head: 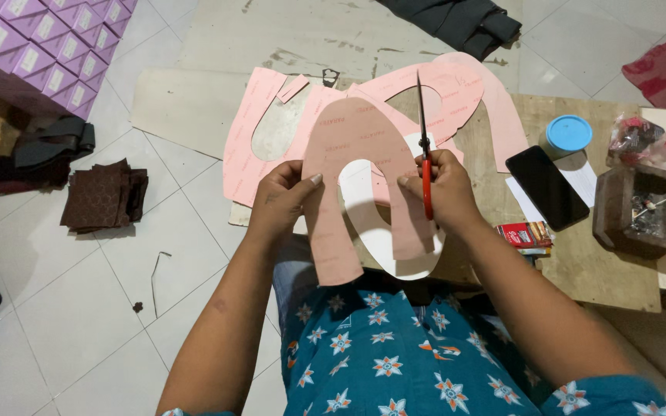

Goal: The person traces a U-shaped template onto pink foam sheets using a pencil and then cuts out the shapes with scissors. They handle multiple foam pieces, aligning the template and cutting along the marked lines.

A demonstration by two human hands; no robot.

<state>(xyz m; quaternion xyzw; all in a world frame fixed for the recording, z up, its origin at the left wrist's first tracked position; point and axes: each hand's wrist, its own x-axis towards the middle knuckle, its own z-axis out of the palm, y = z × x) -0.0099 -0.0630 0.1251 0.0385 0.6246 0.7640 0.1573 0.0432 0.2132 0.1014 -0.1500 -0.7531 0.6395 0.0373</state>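
Blue star-print lap lowest in frame, left hand (pixel 283 202) pinching a pink horseshoe-shaped cutout (pixel 352 173) at centre, right hand (pixel 442 187) clenched round red-handled scissors (pixel 424 146), above a low wooden desk (pixel 580 262) on white floor tiles (pixel 79 308), purple boxes (pixel 48 46) upper left.

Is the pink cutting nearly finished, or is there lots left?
Partly done. An oval hole is already cut out of the pink sheet lying behind. The left hand holds a pink arch-shaped piece while the right hand works the red-handled scissors at it. The white piece sits underneath.
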